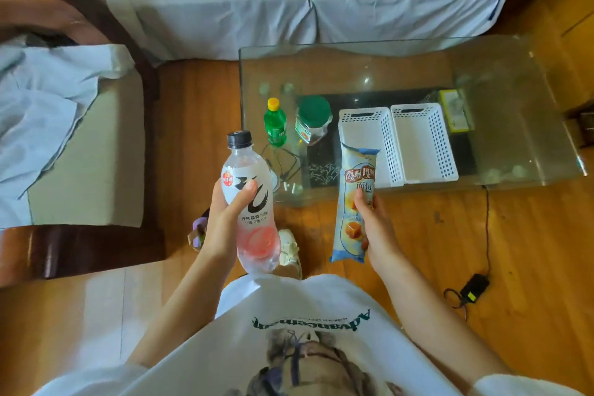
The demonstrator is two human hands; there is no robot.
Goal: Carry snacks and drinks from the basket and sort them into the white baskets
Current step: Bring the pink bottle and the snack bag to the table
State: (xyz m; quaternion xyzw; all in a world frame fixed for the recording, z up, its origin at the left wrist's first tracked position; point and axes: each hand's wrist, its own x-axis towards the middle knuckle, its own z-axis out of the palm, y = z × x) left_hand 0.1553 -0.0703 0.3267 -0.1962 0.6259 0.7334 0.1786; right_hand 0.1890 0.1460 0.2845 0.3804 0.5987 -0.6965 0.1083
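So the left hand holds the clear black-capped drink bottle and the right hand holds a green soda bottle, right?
Not quite. The head view shows the right hand holding a long blue bread snack packet. The left hand does hold the clear black-capped drink bottle.

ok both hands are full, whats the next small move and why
Probably carry the bread packet in the right hand forward and lower it into the nearer white basket, which sits just beyond it on the glass table. Both baskets look empty, and the left hand holds the drink bottle for the other basket.
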